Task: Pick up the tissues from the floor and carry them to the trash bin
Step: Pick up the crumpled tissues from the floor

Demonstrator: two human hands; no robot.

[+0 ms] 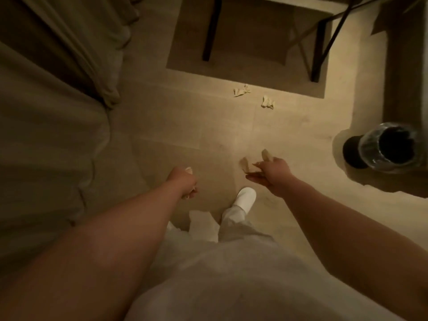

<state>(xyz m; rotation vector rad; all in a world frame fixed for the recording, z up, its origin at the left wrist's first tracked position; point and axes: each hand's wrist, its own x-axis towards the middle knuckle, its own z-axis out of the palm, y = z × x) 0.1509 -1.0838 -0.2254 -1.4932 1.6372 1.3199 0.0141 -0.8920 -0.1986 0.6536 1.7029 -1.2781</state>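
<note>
Two crumpled tissues lie on the pale floor ahead: one (241,90) at the shadow's edge, the other (267,102) a little to its right. My left hand (184,181) is closed around a tissue whose white tips (189,170) poke out above the fist. My right hand (271,171) pinches a tissue (266,155) at the fingertips, and a blurred piece (244,163) shows just left of them. The trash bin (389,147), round and black with a clear liner, stands to the right of my right hand.
A bed with a draped cover (53,112) fills the left side. A table with dark legs (209,31) stands ahead, its shadow on the floor. Dark furniture (403,66) rises behind the bin. My white slipper (245,198) is below my hands.
</note>
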